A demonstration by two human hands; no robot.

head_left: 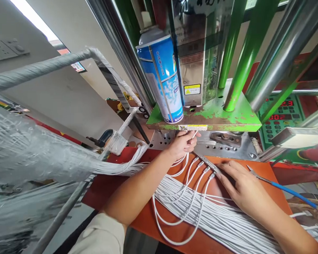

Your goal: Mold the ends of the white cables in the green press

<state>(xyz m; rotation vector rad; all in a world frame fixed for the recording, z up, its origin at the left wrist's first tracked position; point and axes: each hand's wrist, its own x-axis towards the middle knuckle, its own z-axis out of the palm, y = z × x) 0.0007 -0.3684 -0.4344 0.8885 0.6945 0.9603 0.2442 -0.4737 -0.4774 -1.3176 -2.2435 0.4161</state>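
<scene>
My left hand [184, 145] is closed around thin white cables [186, 160], just under the front edge of the green press plate [238, 118]. On the orange work surface lies a narrow metal bar [205, 160] with several white cable ends seated along its near side. The thumb and fingers of my right hand [237, 180] pinch the right end of this bar. Loops from those cables hang down over a thick bundle of white cables [214, 225] that runs beneath both forearms. What my left fingertips touch is partly hidden by the plate.
A blue and white spray can [161, 77] stands on the press plate. Blue-handled pliers [286, 190] lie to the right. A wrapped pipe frame [42, 70] and plastic-covered cables [55, 148] are at left. A control panel [283, 113] with red digits is behind, right.
</scene>
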